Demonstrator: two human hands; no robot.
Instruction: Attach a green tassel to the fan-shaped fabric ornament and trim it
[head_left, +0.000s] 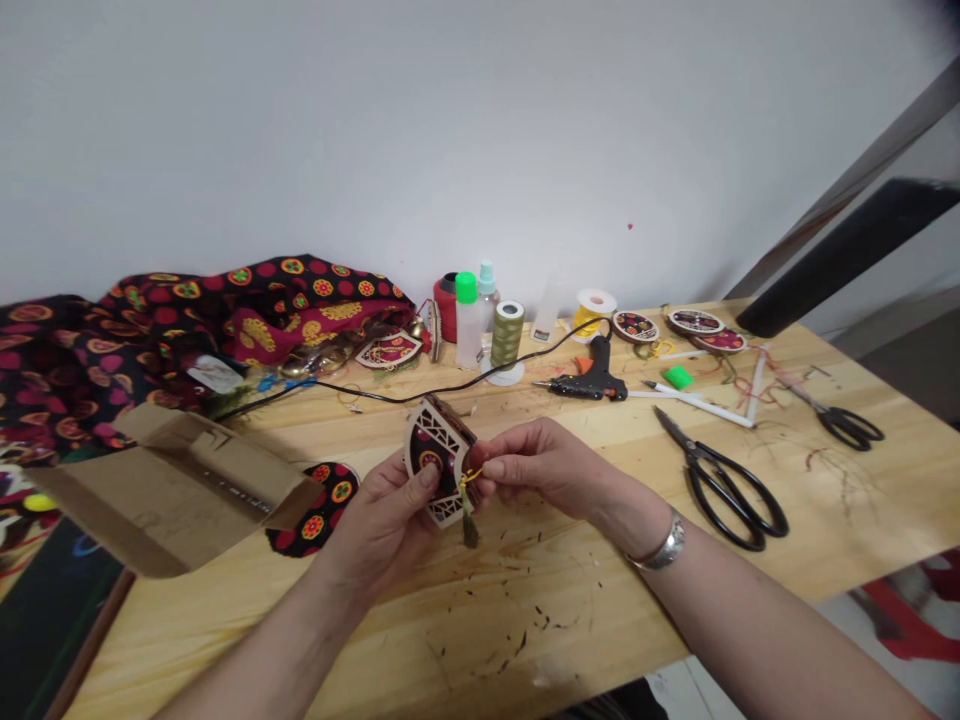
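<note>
My left hand holds a fan-shaped ornament with a pale cut-out wooden border and dark patterned fabric in the middle; the thumb presses on its face. It looks thick, perhaps several pieces stacked. My right hand pinches a thin yellow cord at the ornament's right edge. From that cord hangs a small olive tassel. A round-edged scrap of flowered black fabric lies on the table left of my left hand.
An open cardboard box stands at left, before bunched patterned cloth. Behind my hands are a glue gun with its black cable, an olive thread spool and bottles. Large black scissors lie at right on the wooden table.
</note>
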